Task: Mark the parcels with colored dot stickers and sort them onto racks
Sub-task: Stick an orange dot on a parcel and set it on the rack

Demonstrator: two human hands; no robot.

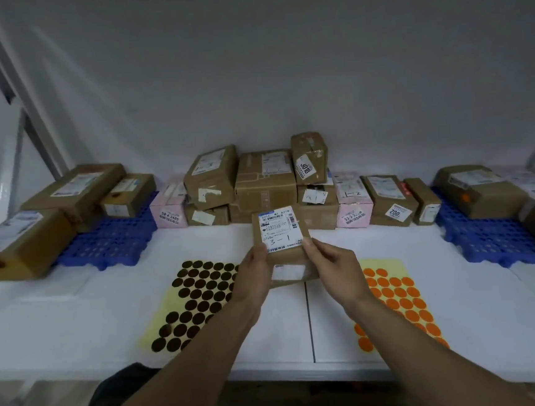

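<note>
A small brown parcel (284, 233) with a white label marked "3-1" is held up over the middle of the white table (107, 314). My left hand (255, 273) grips its left edge and my right hand (333, 266) grips its right edge, thumbs on the label. A yellow sheet of dark brown dot stickers (197, 298) lies under my left arm. A sheet of orange dot stickers (397, 298) lies under my right arm.
Several brown and pink parcels (264, 180) are stacked along the back wall. A blue rack (111, 239) at the left carries brown boxes (20, 244). Another blue rack (489, 238) at the right carries parcels (482, 190), one with an orange dot.
</note>
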